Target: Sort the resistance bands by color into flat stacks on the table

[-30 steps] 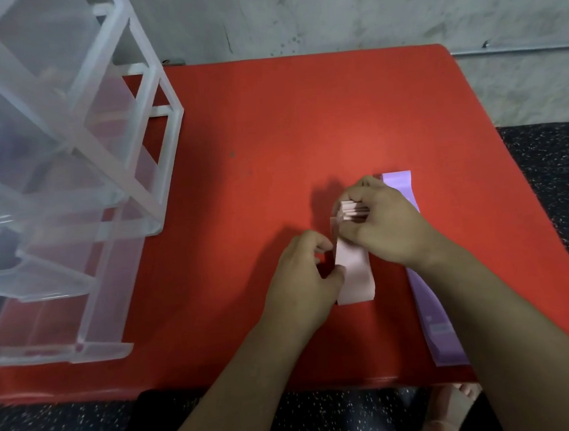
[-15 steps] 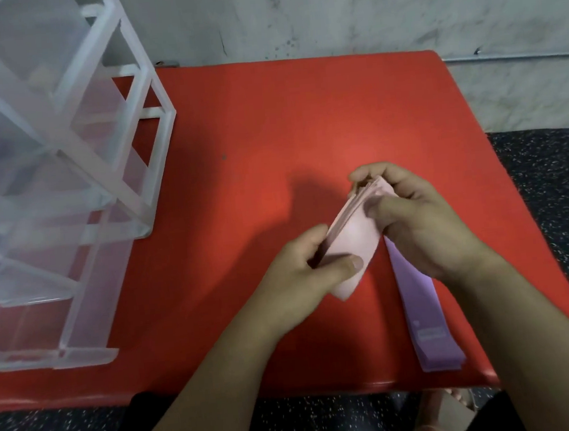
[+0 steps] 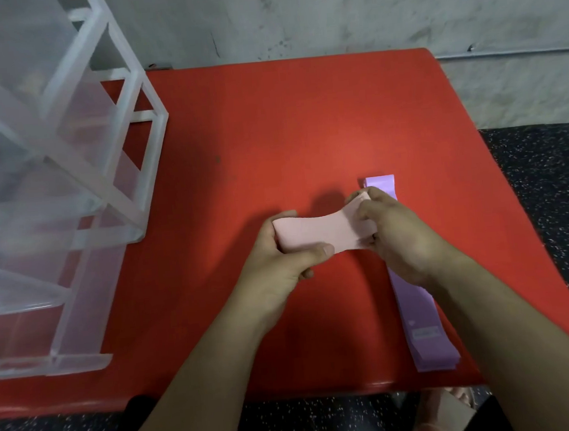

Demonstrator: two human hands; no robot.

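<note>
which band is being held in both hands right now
The pink band, stretched sideways between the left hand and the right hand. The purple stack is not held: it lies flat on the red table, partly under the right forearm.

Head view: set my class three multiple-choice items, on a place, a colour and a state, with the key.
1. Where on the red table does the purple stack lie? A. right side B. far edge C. left side
2. What colour is the band in the hands? A. green B. pink C. black
3. How is that band? A. flat on the table B. rolled tight C. stretched between left hand and right hand
Key: 1 A, it runs beside the right forearm; 2 B, pale pink shows; 3 C, each hand grips one end.
</note>
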